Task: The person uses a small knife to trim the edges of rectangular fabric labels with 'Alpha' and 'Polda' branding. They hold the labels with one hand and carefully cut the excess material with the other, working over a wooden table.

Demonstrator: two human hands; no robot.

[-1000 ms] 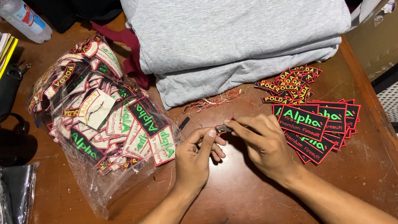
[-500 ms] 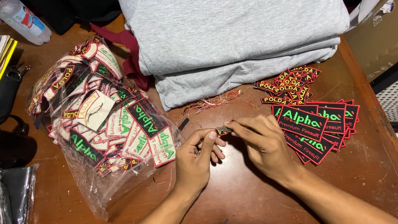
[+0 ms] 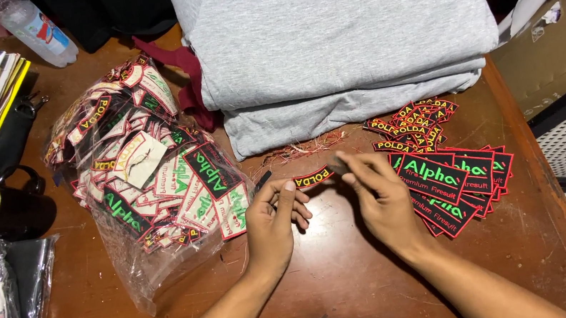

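Left hand (image 3: 273, 221) pinched one end of a small curved black patch (image 3: 314, 177); right hand (image 3: 381, 197) touched its other end with narrowed fingers. Patch sat above bare counter (image 3: 334, 282), in front of the folded grey cloth (image 3: 333, 38). Left of the patch, a clear bag of patches (image 3: 148, 175); right, stacked rectangular patches (image 3: 455, 184) near the counter edge.

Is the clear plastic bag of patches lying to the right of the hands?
No, the clear plastic bag lies left of both hands.
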